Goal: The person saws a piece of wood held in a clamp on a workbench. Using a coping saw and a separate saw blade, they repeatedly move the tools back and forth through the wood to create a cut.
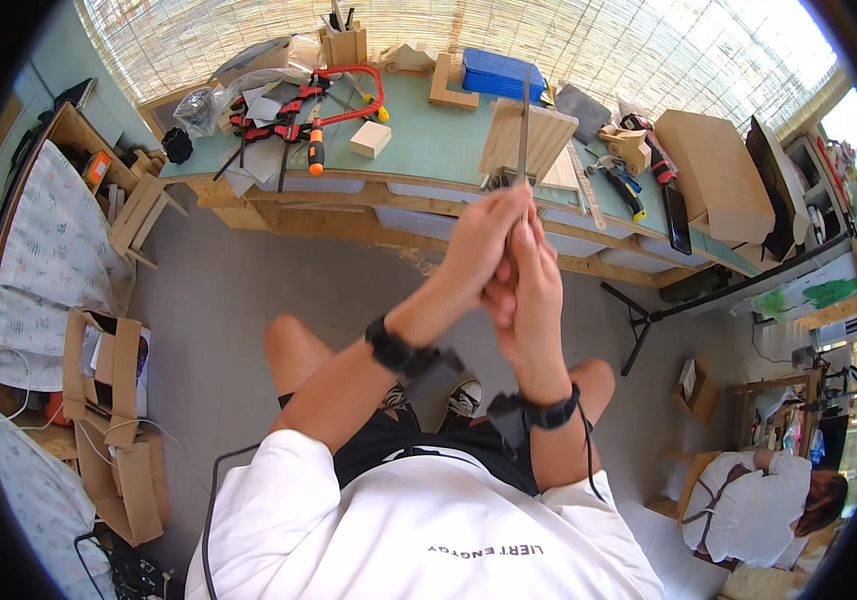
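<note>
Both my hands are closed together, one against the other, in front of the workbench edge. My left hand (479,238) and my right hand (535,285) wrap the handle end of a long thin metal-bladed tool (525,125). Its narrow blade points away from me across a pale wooden board (501,140). From this angle I cannot tell whether it is a saw seen edge-on or a file. The board stands raised at the bench's front edge, with a dark metal fitting (497,182) at its foot. My fingers hide the handle.
On the green-topped bench (419,150) lie red clamps (284,115), an orange screwdriver (317,150), a wood block (371,140), a blue box (499,72), pliers (621,180), a ruler (586,190) and a phone (679,220). A cardboard box (714,175) stands right. Another person (749,505) sits at lower right.
</note>
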A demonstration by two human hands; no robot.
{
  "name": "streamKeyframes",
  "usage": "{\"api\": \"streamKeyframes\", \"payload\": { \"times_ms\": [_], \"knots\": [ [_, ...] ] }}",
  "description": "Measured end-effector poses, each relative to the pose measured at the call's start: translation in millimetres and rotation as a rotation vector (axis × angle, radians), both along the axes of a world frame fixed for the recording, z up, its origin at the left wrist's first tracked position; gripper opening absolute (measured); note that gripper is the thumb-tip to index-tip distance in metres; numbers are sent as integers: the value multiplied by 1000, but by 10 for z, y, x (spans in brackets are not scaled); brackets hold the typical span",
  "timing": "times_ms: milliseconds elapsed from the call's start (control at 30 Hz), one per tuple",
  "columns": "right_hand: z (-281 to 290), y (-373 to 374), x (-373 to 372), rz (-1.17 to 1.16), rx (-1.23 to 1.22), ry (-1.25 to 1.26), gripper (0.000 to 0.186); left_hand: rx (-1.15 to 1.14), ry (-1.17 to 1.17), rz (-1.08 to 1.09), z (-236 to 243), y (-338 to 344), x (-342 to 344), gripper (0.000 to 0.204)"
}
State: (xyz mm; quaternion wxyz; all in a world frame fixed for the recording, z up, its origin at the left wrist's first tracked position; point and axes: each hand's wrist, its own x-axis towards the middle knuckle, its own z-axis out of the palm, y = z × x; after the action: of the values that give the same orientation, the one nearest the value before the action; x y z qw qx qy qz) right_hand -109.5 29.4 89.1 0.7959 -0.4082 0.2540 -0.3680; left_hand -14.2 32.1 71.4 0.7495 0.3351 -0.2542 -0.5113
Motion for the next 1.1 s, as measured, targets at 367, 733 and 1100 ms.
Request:
{"api": "streamKeyframes", "payload": {
  "times_ms": [367,733,1100],
  "knots": [
    [3,-483,369,17,-58,-92,36,77,-130,1,181,-363,330,39],
    [-269,159,-163,14,62,20,44,0,-25,-1,-163,210,-165,32],
    [-46,-345,277,2,-41,-56,34,-9,-129,56,-63,-371,276,34]
  ]
}}
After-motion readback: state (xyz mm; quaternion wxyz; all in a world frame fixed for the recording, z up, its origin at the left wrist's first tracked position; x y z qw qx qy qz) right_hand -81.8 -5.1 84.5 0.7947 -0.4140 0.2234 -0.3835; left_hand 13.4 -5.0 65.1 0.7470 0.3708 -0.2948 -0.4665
